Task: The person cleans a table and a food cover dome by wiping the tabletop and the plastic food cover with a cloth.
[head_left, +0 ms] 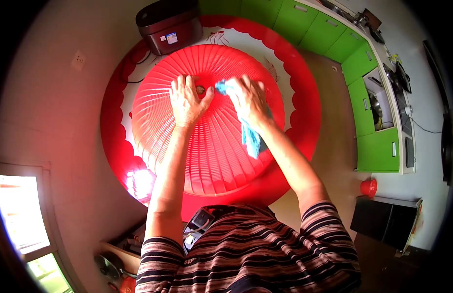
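Note:
A large red ribbed plastic mesh food cover (211, 151) spreads out in front of me. My left hand (187, 102) lies on its upper middle with fingers spread, thumb pointing right. Just beside that thumb is a small brownish round spot (200, 90), too small to make out. My right hand (249, 100) is closed around a blue cloth (251, 139), which pokes out past the fingertips and hangs down below the palm. The cloth touches the cover's right part.
Under the cover is a round table with a red scalloped border (307, 107). A dark boxy appliance (170, 29) stands at its far left edge. Green cabinets (377, 149) with a counter run along the right. A bright window (24, 215) is at lower left.

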The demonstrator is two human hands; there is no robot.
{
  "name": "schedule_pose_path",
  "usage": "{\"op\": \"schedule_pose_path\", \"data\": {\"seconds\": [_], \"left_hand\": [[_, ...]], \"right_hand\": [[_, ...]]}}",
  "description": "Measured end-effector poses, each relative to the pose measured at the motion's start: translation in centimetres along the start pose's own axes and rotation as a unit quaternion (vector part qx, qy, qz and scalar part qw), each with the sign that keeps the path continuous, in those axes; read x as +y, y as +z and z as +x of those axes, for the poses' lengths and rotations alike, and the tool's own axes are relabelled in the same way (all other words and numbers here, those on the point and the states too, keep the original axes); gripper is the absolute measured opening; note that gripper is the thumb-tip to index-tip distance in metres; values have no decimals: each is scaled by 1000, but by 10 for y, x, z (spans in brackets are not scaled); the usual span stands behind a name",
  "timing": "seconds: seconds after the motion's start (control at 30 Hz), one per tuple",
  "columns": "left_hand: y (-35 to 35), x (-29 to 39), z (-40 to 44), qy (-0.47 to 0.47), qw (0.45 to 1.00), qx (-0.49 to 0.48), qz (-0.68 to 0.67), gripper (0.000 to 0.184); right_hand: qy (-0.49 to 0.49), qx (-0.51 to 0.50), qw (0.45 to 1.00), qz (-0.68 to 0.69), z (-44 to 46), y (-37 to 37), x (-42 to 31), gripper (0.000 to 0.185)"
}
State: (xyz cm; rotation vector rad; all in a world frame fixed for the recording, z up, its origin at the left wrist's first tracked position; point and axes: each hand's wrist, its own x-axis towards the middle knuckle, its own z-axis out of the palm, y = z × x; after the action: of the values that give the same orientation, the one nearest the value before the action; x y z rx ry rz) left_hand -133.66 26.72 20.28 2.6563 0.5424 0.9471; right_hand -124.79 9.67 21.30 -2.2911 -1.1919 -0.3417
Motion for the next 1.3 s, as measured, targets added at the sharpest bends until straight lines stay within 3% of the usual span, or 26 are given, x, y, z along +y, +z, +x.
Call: {"op": "schedule_pose_path", "data": {"seconds": [0.2,0.47,0.57,0.77,0.8,0.93,1.07,1.3], "left_hand": [[-7,6,1,-13,1000,1,-18,46],[-6,6,1,-29,999,-11,-35,47],[-5,6,0,-35,999,-14,-35,46],[-3,1,2,-5,999,10,-34,42],[-3,1,2,-3,1000,8,-30,42],[-1,-2,2,13,1000,8,-26,44],[0,-7,5,34,999,-2,-36,44],[-6,-12,6,81,995,-22,-57,42]], "right_hand": [[-15,29,997,-67,111,56,34,16],[114,-28,987,-106,199,109,71,19],[106,6,992,-66,185,105,74,20],[-12,37,996,79,103,60,53,23],[15,13,994,108,85,44,42,21],[-3,94,995,36,14,24,32,18],[41,77,996,-1,-55,6,6,16],[38,134,990,9,-115,-10,-54,22]]}}
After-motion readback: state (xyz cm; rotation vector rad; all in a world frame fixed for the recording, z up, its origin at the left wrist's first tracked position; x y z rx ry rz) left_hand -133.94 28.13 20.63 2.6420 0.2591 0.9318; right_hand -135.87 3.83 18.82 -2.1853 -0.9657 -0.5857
